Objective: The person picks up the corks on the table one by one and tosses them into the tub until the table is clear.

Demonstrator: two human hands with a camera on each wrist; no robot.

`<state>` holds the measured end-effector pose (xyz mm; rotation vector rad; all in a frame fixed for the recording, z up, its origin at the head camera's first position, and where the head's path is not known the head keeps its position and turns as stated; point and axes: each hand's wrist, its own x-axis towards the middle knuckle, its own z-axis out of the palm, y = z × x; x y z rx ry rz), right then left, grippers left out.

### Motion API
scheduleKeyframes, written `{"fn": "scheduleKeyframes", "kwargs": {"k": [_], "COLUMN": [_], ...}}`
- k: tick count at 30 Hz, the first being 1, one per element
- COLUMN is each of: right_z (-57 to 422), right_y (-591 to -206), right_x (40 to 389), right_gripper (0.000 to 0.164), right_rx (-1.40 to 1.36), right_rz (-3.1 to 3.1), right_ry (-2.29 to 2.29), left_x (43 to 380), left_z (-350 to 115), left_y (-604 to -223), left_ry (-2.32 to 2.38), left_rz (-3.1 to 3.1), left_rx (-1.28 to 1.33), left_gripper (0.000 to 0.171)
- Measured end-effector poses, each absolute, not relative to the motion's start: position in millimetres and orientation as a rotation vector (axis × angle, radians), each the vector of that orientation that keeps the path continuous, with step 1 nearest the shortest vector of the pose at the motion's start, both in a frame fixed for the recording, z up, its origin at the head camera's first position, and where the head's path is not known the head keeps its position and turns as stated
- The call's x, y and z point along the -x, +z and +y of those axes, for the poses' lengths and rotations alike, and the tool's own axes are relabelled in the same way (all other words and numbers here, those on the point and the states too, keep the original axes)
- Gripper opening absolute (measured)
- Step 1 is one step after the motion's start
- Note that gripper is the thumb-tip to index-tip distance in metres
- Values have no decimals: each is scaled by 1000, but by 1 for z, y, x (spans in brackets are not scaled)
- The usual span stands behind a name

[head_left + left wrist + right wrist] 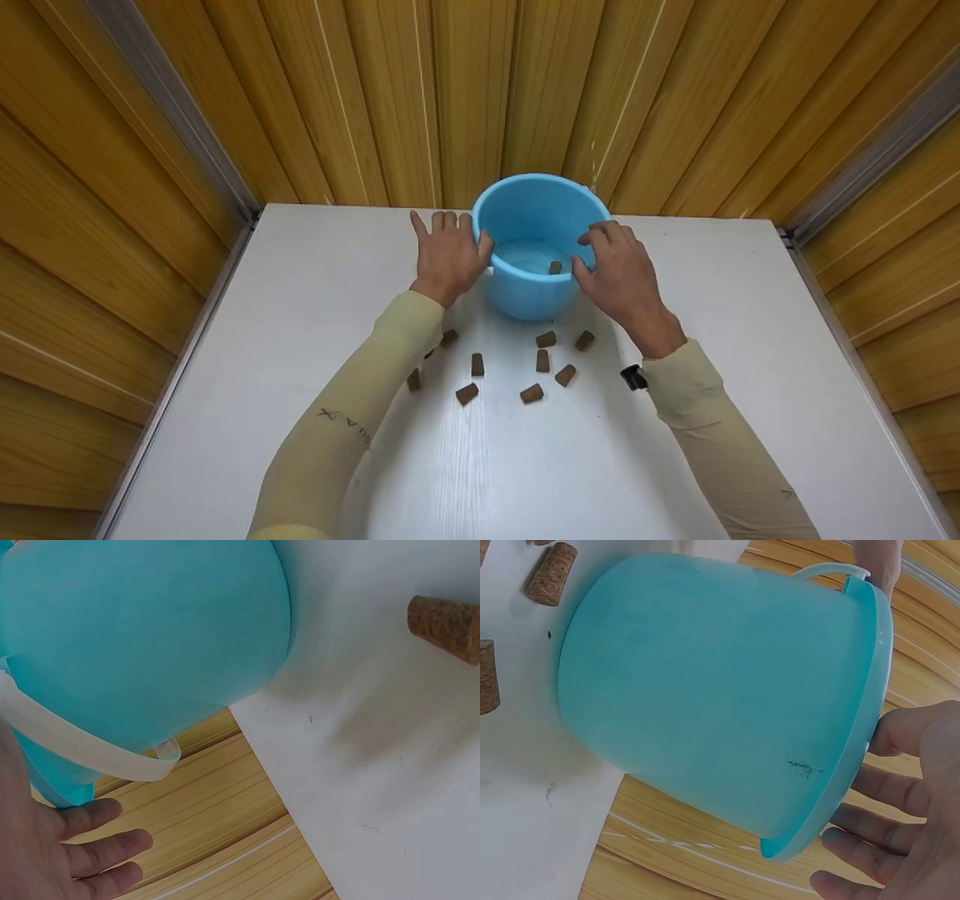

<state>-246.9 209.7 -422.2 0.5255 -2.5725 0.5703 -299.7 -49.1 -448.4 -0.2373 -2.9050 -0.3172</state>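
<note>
Well, the left hand's fingers stretch out loosely beyond the rim, unclenched, with the thumb laid over the edge; that left hand (448, 256) sits at the upper middle of the head view. The right hand (621, 268), a little to the right of it, has its fingers relaxed and slightly bent, thumb apart, reaching over the rim opposite; I see no grasp there.

Between the two hands stands one light blue bucket (531, 296), upright, near the table's far edge. Inside, low at its front, lies one cork (555, 267), partly cut off by the front rim. One white handle (90, 742) crosses the bucket's side in the left wrist view.

Below the bucket, around the middle of the frame, I count nine loose corks (542, 361) on the white table (750, 375): four to the left, five to the right. Two pale sleeves come up from the bottom edge; the left sleeve (337, 412), marked with dark lettering, hides part of the leftmost cork. One black object (634, 377) shows by the right sleeve (720, 420). Wood-panelled walls (472, 97) fill the top and both sides.
</note>
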Motion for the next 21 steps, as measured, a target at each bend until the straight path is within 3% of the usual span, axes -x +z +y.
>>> {"fn": "scheduleKeyframes", "kwargs": {"k": [21], "right_z": [217], "right_y": [-427], "right_x": [230], "right_gripper": [28], "right_rx": [-455], "right_rz": [-2545], "right_ry": [627], "left_x": [299], "left_z": [-50], "left_y": [-449], "left_ry": [-325], "left_rz": [-2922], "left_rx": [243], "left_gripper": [68]}}
